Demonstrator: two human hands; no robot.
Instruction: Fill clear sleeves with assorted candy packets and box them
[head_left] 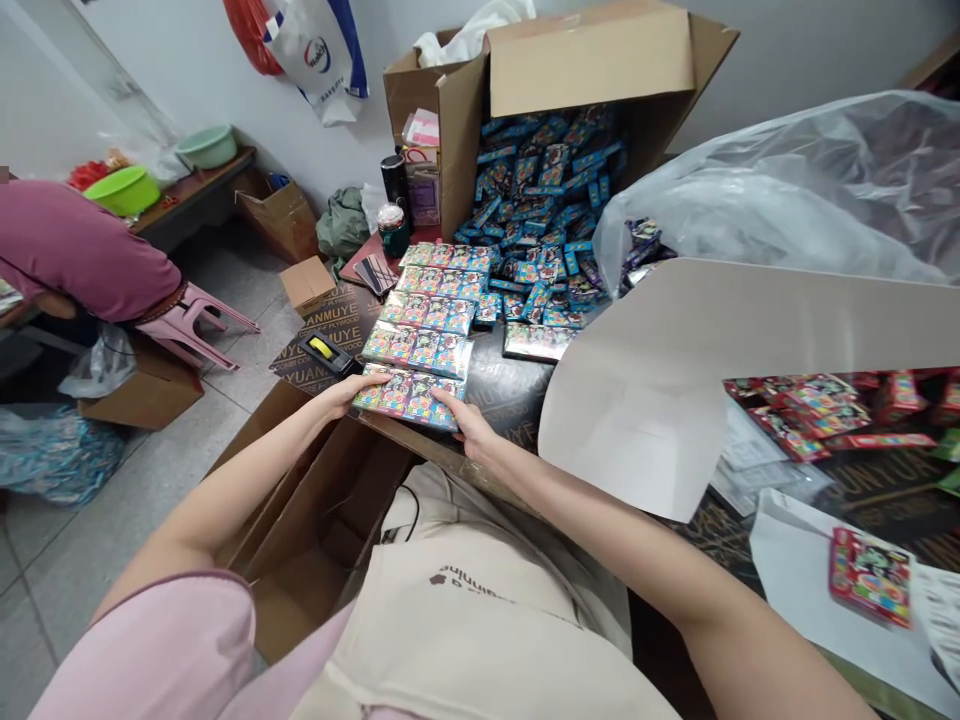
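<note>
A clear-wrapped pack of small colourful boxes [409, 397] lies at the near edge of the table, its front side close to me. My left hand [346, 392] grips its left end, thumb on top. At its right end my right hand [469, 420] holds it in the same way; the fingers underneath are hidden. Beyond it, more wrapped packs [427, 312] lie in rows running away from me. A black tape dispenser [330, 352] with yellow tape sits just left of the packs.
Many small blue boxes [536, 215] spill from a tipped cardboard carton [592, 60]. A curved grey sheet [637, 400] stands right of the packs, with red boxes [817, 410] beyond it. An open carton [330, 520] is below the table edge. Another person [82, 250] sits at left.
</note>
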